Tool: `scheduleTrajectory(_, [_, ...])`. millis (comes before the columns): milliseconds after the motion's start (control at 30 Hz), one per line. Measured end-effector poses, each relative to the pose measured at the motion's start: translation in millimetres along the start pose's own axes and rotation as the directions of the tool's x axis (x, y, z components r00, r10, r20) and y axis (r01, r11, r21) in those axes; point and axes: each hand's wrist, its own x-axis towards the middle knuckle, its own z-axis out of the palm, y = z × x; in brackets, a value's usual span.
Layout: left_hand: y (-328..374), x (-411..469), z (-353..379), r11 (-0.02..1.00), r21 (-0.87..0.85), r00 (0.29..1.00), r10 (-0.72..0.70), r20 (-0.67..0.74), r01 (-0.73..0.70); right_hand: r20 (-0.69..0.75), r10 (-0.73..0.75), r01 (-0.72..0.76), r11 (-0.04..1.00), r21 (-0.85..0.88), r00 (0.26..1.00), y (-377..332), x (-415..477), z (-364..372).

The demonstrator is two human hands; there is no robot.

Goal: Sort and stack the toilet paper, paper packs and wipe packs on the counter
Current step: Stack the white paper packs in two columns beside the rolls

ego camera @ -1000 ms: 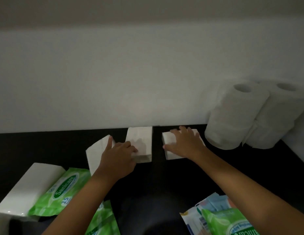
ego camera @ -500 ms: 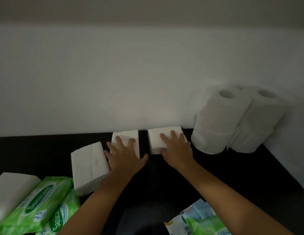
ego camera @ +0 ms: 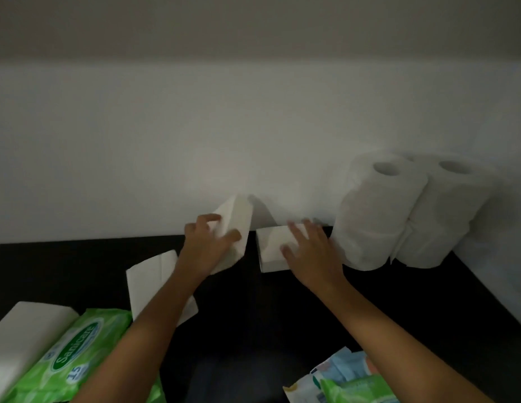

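My left hand (ego camera: 208, 245) grips a white paper pack (ego camera: 235, 225) and holds it tilted up off the black counter (ego camera: 282, 315), near the wall. My right hand (ego camera: 310, 251) rests with spread fingers on a second white paper pack (ego camera: 269, 251) lying flat beside the toilet paper rolls (ego camera: 378, 210). A third white paper pack (ego camera: 150, 282) lies to the left, partly under my left forearm. A large white pack (ego camera: 23, 335) and green wipe packs (ego camera: 79, 353) sit at the lower left.
More wipe packs (ego camera: 340, 382), blue and green, lie at the bottom right under my right forearm. The white wall (ego camera: 253, 141) runs along the back of the counter and turns forward at the right, behind the rolls.
My left hand has closed on the middle paper pack and lifted it, tilting it on edge. My right hand stays on the right pack.
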Motion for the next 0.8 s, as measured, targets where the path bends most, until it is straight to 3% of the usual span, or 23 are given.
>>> scheduleTrajectory(33, [10.3,-2.7,-9.2,0.970,-0.232,0.996,-0.053,0.070,0.068,-0.065,0.037,-0.026,0.986,0.164,0.997,-1.0,-1.7,-9.6])
scheduleTrajectory(67, [19.0,-6.5,-17.9,0.867,-0.467,0.978,-0.093,0.188,0.172,-0.064,0.100,-0.068,0.919,0.387,0.993,-2.2,-3.4,-20.6])
scheduleTrajectory(100, [23.5,-10.2,-23.9,0.720,-0.633,0.942,-0.086,0.323,0.283,0.027,0.148,-0.133,0.771,0.623,0.989,-2.6,-5.1,-31.1])
scheduleTrajectory(133, [25.7,-14.5,-25.6,0.596,-0.714,0.907,-0.061,0.417,0.368,0.172,0.128,-0.214,0.552,0.806,0.977,-2.3,-7.1,-40.3])
scheduleTrajectory(167, [27.1,-18.6,-22.5,0.524,-0.737,0.876,-0.039,0.481,0.428,0.294,0.050,-0.293,0.355,0.888,0.954,-0.5,-9.2,-46.4])
scheduleTrajectory(200, [27.1,-20.9,-15.5,0.504,-0.726,0.852,-0.039,0.522,0.468,0.372,-0.030,-0.356,0.231,0.906,0.928,2.4,-10.9,-49.0])
scheduleTrajectory(267, [26.4,-18.5,6.4,0.553,-0.667,0.825,-0.068,0.561,0.500,0.410,-0.091,-0.402,0.093,0.911,0.907,7.4,-10.6,-52.7])
scheduleTrajectory(433, [32.8,-0.2,40.8,0.565,-0.729,0.913,-0.125,0.388,0.387,0.361,0.151,-0.361,-0.025,0.932,0.920,17.7,11.1,-53.7])
scheduleTrajectory(467, [30.3,8.0,44.4,0.571,-0.747,0.934,-0.107,0.342,0.339,0.354,0.181,-0.354,-0.030,0.935,0.918,18.6,15.8,-53.0])
scheduleTrajectory(533, [24.7,20.6,52.2,0.703,-0.666,0.954,-0.058,0.295,0.249,0.336,0.262,-0.363,0.061,0.930,0.905,22.1,27.0,-45.6])
scheduleTrajectory(633, [18.4,27.8,63.5,0.869,-0.476,0.961,-0.001,0.277,0.138,0.236,0.403,-0.387,0.349,0.853,0.884,23.7,40.3,-36.6])
scheduleTrajectory(733, [11.2,31.7,74.1,0.928,-0.351,0.949,-0.009,0.317,0.126,0.100,0.442,-0.395,0.651,0.648,0.891,25.7,40.3,-26.7])
scheduleTrajectory(800, [3.0,37.5,83.3,0.942,-0.305,0.940,-0.033,0.338,0.143,0.091,0.392,-0.377,0.754,0.538,0.915,27.7,34.8,-19.5])
